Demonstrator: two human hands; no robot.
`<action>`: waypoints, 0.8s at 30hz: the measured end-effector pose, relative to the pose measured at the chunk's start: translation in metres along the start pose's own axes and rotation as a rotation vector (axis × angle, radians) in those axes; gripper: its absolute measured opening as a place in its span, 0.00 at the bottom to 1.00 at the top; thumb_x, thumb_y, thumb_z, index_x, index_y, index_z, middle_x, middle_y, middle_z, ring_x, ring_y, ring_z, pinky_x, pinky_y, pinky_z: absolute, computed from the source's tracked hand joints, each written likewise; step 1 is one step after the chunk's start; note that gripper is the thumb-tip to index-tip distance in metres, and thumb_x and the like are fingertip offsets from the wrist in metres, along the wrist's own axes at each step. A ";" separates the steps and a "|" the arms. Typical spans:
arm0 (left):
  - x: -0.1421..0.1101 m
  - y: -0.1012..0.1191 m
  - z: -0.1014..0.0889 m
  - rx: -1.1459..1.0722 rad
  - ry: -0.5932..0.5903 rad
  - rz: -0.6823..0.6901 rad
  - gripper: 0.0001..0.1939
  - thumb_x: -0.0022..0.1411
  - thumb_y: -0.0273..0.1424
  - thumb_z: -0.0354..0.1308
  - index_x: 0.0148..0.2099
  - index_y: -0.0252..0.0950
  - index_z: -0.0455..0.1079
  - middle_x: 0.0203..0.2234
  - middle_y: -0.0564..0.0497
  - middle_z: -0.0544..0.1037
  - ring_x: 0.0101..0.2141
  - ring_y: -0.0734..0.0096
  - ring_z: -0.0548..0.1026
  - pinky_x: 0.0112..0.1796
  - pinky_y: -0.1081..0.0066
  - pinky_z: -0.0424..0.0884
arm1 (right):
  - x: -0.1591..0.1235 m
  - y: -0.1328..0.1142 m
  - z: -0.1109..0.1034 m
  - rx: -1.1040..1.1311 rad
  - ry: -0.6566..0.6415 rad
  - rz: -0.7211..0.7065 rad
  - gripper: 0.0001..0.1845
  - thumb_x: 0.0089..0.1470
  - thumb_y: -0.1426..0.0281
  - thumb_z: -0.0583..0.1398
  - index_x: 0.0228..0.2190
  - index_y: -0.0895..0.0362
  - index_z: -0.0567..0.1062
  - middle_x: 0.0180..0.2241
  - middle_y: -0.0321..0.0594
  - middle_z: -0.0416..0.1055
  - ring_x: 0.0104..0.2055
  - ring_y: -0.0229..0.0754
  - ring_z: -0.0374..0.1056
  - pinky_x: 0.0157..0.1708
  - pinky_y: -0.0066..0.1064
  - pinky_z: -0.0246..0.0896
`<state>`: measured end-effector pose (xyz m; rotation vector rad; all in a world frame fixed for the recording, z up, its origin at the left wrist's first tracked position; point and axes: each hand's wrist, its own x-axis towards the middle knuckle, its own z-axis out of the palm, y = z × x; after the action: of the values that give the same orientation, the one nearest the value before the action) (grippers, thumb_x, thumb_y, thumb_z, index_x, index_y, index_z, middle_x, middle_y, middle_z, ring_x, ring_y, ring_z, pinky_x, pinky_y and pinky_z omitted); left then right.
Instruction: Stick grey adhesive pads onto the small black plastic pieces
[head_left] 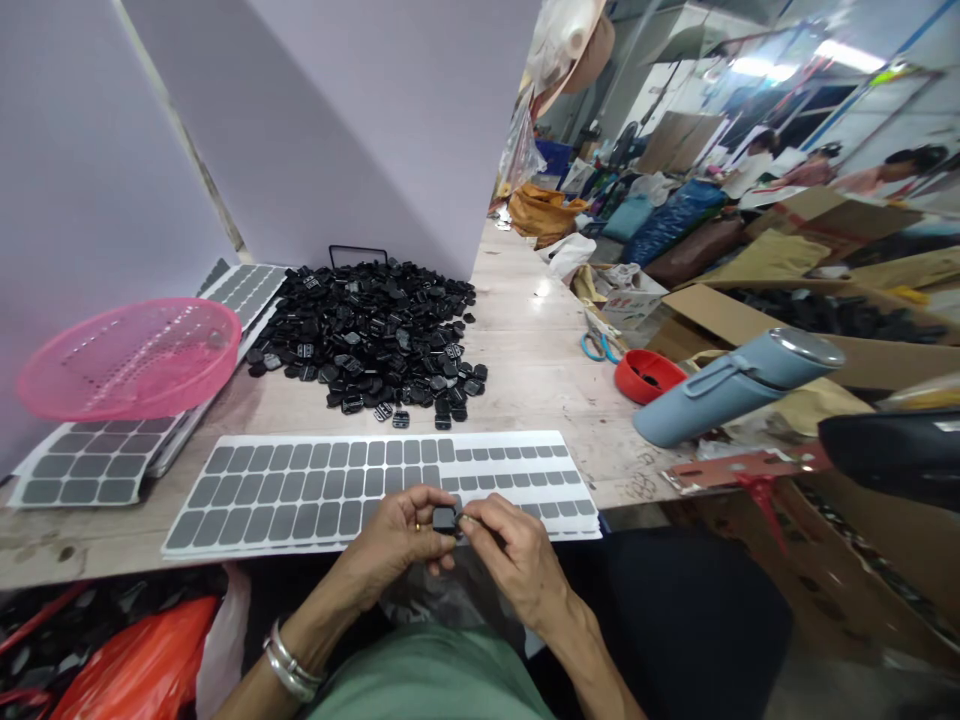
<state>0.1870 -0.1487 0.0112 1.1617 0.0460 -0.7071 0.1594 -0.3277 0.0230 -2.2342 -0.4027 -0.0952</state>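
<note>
My left hand [401, 532] is closed on a small black plastic piece [444, 520], pinched between thumb and fingers. Right beside it, my right hand [514, 548] pinches at the piece's right edge, where a small grey pad [457, 504] shows; the fingertips partly hide it. Both hands are over the near edge of a white sheet [517, 465] of rounded grey stickers in rows, large ones on the left and small ones on the right. Behind the sheet lies a big heap of similar black pieces [375, 330].
A pink basket [127, 360] rests on more sticker sheets [90, 465] at left. To the right are blue-handled scissors [598, 345], a red bowl [646, 376], a tilted blue flask [735, 388] and an open carton [720, 315]. A pale partition [360, 120] stands behind the heap.
</note>
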 end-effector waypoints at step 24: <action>0.008 -0.012 -0.005 0.002 0.019 0.024 0.21 0.46 0.28 0.69 0.44 0.33 0.70 0.21 0.55 0.75 0.20 0.74 0.75 0.21 0.78 0.69 | -0.001 0.010 0.007 -0.095 -0.005 0.030 0.10 0.62 0.71 0.52 0.34 0.55 0.73 0.31 0.39 0.72 0.32 0.40 0.69 0.31 0.29 0.63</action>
<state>0.1882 -0.1507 -0.0035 1.1692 0.0475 -0.6749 0.1607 -0.3284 0.0109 -2.3333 -0.3743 -0.0950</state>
